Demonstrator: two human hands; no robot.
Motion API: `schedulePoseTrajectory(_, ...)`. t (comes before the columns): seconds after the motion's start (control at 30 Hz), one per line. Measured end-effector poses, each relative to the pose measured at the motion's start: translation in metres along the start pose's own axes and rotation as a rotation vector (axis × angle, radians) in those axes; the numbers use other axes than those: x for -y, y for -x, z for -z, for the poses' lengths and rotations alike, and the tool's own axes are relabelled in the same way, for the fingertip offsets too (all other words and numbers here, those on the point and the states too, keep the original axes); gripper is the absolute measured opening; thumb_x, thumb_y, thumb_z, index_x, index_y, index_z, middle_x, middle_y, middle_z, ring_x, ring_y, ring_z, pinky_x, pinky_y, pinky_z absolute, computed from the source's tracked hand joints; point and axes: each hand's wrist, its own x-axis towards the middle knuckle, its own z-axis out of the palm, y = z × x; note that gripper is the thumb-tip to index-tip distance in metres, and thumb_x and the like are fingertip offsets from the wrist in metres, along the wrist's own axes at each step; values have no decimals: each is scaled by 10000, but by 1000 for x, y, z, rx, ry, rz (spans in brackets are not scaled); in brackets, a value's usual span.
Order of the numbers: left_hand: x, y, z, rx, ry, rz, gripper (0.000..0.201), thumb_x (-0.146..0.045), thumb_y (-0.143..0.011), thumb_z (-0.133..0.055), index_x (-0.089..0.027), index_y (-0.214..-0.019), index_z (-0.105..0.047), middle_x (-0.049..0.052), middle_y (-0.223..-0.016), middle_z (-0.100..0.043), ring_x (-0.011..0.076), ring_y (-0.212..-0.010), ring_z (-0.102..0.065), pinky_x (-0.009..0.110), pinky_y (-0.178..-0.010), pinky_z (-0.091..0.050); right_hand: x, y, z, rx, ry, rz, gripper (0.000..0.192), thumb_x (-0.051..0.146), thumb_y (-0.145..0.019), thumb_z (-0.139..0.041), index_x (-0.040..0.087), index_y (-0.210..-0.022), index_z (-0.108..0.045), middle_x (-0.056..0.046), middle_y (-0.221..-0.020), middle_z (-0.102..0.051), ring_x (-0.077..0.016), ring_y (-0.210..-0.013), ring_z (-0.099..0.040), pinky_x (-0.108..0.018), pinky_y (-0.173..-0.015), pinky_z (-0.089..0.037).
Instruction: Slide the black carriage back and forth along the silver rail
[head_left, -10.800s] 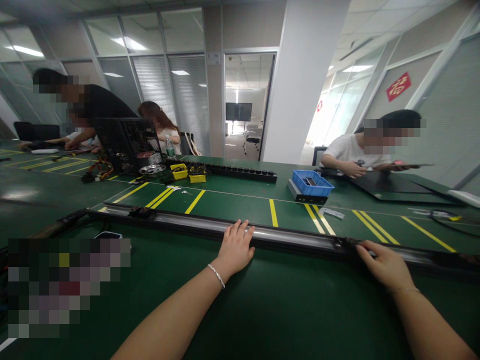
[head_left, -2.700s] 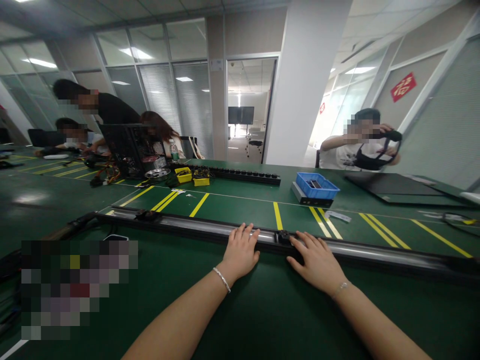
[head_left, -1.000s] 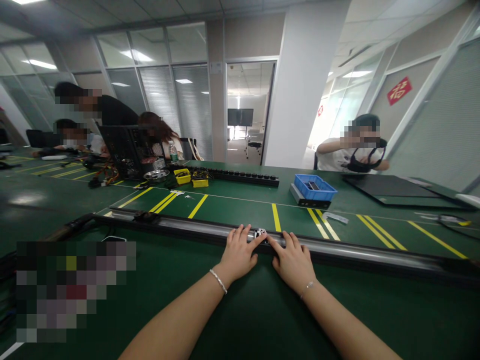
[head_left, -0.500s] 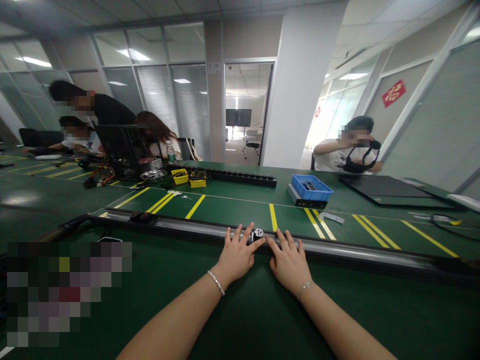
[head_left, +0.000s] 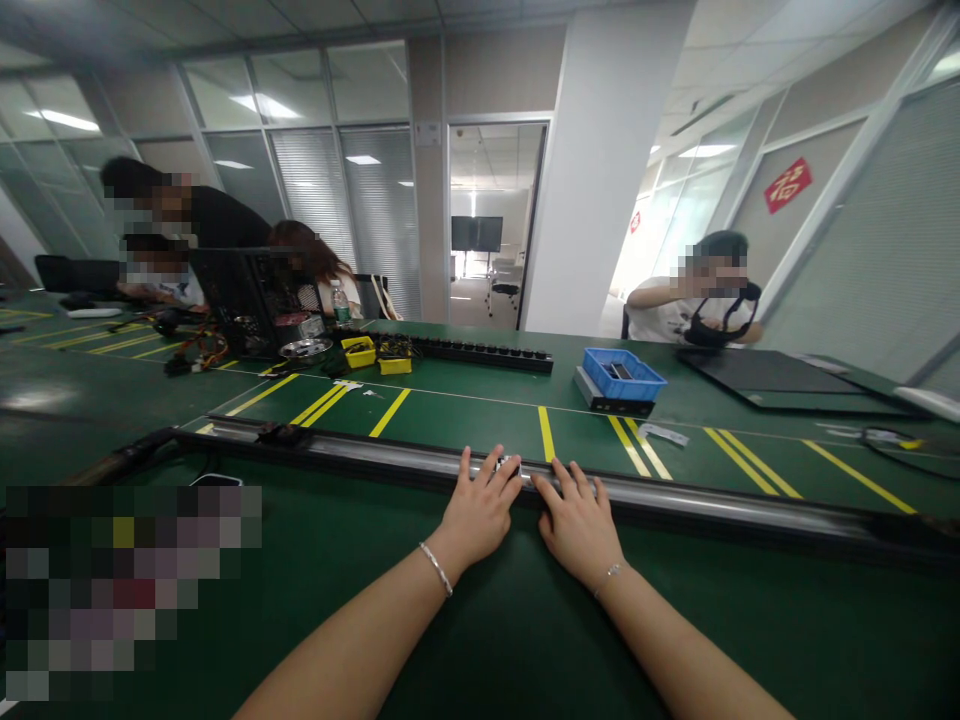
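A long rail (head_left: 720, 500) with a shiny grey centre strip and black edges crosses the table in front of me. On its strip sits a small white-and-black part (head_left: 513, 467), partly hidden by the fingers of my left hand (head_left: 480, 508). Those fingers are stretched out over the part and the rail, and I see no grip around it. My right hand (head_left: 579, 515) rests just to the right, fingers spread across the near edge and strip, holding nothing. A narrow gap separates the two hands.
Beyond the rail are a blue bin (head_left: 622, 374) on a dark box, yellow trays (head_left: 358, 351), a black strip of round pieces (head_left: 487, 354) and an open black computer case (head_left: 238, 300). Several people sit or stand across the green table (head_left: 450, 620). Black panels (head_left: 795, 380) lie far right.
My left hand has shifted slightly right, and its fingers now cover more of the small part, which sits a little further left. My right hand stays in about the same place.
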Motion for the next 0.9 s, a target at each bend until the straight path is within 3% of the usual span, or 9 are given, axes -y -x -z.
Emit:
schedulePoseTrajectory(0.4,-1,1,1,8,11,71,429,-279,-829,-494,-301,-1258,-484,13,-1417,-381,302,-1329,-231,630,-1065,-99,0,-1,-1,0,6,-8,458,244,-793,-458,333,-1241,-499,-68,-1411,-374,-290,-1293,-280,-494,-1013,-176)
schedulePoseTrajectory(0.67,-5,1,5,8,-63,158,379,-282,-823,-486,-197,-1186,-554,100,-1364,-450,320,-1344,-208,631,-1065,-80,0,0,1,4,7,-15,463,243,-788,-465,341,-1239,-500,-62,-1412,-374,-286,-1292,-284,-492,-1013,-176)
schedulePoseTrajectory(0.9,-7,2,-1,66,-164,163,430,-258,-867,-388,-134,-1251,-536,120,-1405,-406,287,-1377,-137,572,-1094,-54,0,-1,1,24,8,-20,472,249,-787,-466,352,-1246,-499,-57,-1422,-362,-285,-1293,-284,-488,-1014,-179)
